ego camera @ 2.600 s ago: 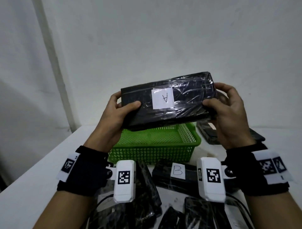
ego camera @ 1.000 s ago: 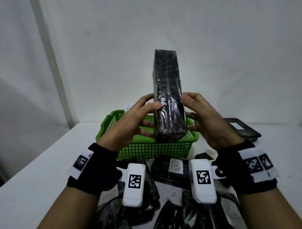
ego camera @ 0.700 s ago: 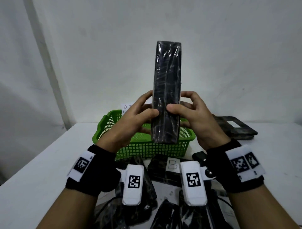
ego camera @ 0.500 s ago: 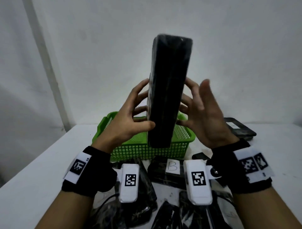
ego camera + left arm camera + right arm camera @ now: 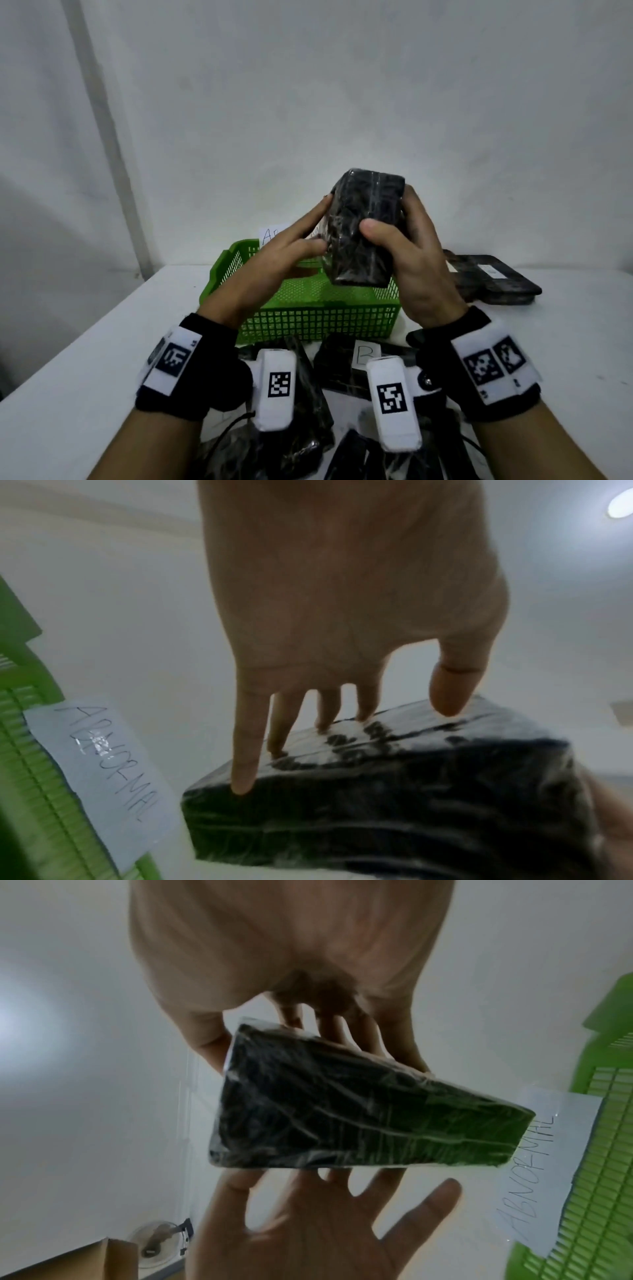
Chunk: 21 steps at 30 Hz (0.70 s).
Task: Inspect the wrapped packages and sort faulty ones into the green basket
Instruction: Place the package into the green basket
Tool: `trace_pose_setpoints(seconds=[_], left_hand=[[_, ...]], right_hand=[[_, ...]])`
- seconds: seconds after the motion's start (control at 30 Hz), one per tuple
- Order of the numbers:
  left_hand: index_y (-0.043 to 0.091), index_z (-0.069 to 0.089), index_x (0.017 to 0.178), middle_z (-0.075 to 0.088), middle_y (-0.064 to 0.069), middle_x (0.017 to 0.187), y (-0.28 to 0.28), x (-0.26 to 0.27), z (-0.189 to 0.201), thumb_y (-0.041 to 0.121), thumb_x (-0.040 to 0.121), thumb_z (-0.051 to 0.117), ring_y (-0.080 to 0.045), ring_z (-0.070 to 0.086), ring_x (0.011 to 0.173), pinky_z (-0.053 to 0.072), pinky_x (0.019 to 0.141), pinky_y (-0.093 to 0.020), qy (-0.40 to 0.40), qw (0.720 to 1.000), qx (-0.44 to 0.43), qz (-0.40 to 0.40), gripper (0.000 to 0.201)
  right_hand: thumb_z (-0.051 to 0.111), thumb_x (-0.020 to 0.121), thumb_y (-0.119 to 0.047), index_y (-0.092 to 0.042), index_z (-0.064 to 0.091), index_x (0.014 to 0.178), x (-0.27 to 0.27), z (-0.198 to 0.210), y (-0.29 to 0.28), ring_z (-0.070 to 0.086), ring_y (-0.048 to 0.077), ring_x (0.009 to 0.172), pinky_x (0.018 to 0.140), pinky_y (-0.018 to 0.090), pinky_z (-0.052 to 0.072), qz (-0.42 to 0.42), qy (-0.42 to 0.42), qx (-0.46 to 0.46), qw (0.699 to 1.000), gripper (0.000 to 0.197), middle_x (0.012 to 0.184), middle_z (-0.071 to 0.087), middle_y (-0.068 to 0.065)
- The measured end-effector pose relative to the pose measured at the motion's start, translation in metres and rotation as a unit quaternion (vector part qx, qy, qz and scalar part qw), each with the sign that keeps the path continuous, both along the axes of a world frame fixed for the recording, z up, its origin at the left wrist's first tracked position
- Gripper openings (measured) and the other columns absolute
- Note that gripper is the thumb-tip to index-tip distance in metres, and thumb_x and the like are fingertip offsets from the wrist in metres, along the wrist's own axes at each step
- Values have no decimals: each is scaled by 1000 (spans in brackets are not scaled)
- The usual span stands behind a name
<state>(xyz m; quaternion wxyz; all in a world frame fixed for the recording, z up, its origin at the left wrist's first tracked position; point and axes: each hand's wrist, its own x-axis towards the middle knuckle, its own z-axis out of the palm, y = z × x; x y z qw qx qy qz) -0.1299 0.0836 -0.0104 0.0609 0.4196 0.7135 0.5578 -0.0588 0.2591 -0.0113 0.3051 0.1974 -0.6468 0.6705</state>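
A black package [image 5: 363, 236] in clear wrap is held in the air above the green basket [image 5: 308, 318], one end turned toward me. My right hand [image 5: 390, 219] grips it, thumb on the near face and fingers round the far side. My left hand [image 5: 308, 240] touches its left side with straight fingers. In the left wrist view those fingertips [image 5: 243, 783] rest on the package [image 5: 394, 791]. The right wrist view shows the package [image 5: 342, 1118] between the right fingers and the flat left palm [image 5: 308, 1231]. A paper label reading ABNORMAL [image 5: 548, 1177] hangs on the basket [image 5: 609, 1123].
Several more wrapped black packages lie on the white table in front of the basket, one with a paper marked B [image 5: 363, 354]. A flat stack of packages [image 5: 489, 281] sits at the back right. A white wall stands close behind the table.
The package stood upright between both hands; now it sits lower, tipped with its end toward me. My right hand has closed round it and my left fingers lie straight against it.
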Motion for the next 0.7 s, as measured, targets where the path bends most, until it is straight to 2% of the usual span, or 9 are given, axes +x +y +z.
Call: trace_pose_setpoints(seconds=[0.1,0.2,0.3,0.37,0.47,0.53,0.57,0.63,0.7], left_hand=[[48,34,148,41,20,154,-3,0,3,67,83,51,-17,50,136,46,106,-52,-26,1000,9,-8,69],[39,34,151,42,16,154,-2,5,1,54,78,70,-16,56,131,48,105,-50,9,1000,22,-19,83],[31,40,148,52,7,147,0,7,2,41,75,74,-16,61,125,52,98,-42,15,998,62,-10,81],[24,49,139,62,-3,135,-3,8,6,40,70,70,-23,65,117,58,86,-42,-62,989,135,7,74],[12,66,115,69,-14,116,-10,9,13,39,70,60,-37,64,111,57,87,-58,-217,944,247,2,53],[10,65,117,66,-20,124,-14,10,15,40,80,50,-42,61,117,53,90,-63,-247,930,272,-32,50],[9,62,122,63,-22,130,-15,12,15,42,84,46,-43,60,120,52,91,-63,-254,925,276,-53,53],[8,59,127,59,-23,137,-13,13,14,44,84,43,-43,57,124,52,90,-63,-263,919,280,-89,59],[8,59,127,58,-23,137,-10,13,12,44,84,42,-43,58,124,53,89,-62,-270,911,288,-122,59]], right_hand=[[67,80,-25,-13,54,128,0,-2,-7,68,29,106,86,46,60,-52,7,36,998,51,113,69,12],[66,80,-29,-16,53,130,-1,-3,-7,67,31,110,91,53,57,-60,-1,51,997,53,116,69,11],[58,90,-26,-25,45,145,1,-1,1,61,19,127,101,42,53,15,-28,40,999,56,137,62,0],[57,89,-30,-33,36,152,4,2,9,52,11,136,110,38,45,48,-29,21,998,66,150,52,-5],[70,81,-30,-38,30,154,6,8,18,43,-4,139,98,11,44,-9,-28,55,998,83,155,45,-9],[85,73,-38,-42,25,155,7,10,23,41,-25,125,95,2,39,-75,-65,108,989,102,138,45,-33],[88,65,-42,-41,21,157,8,11,28,44,-33,111,100,8,40,-93,-91,124,984,113,122,46,-45],[85,52,-47,-41,18,158,12,13,41,53,-29,101,110,24,42,-94,-133,150,975,125,103,48,-57],[92,42,-60,-50,19,155,14,13,52,59,-6,120,115,36,41,-98,-151,195,964,135,130,53,-39]])
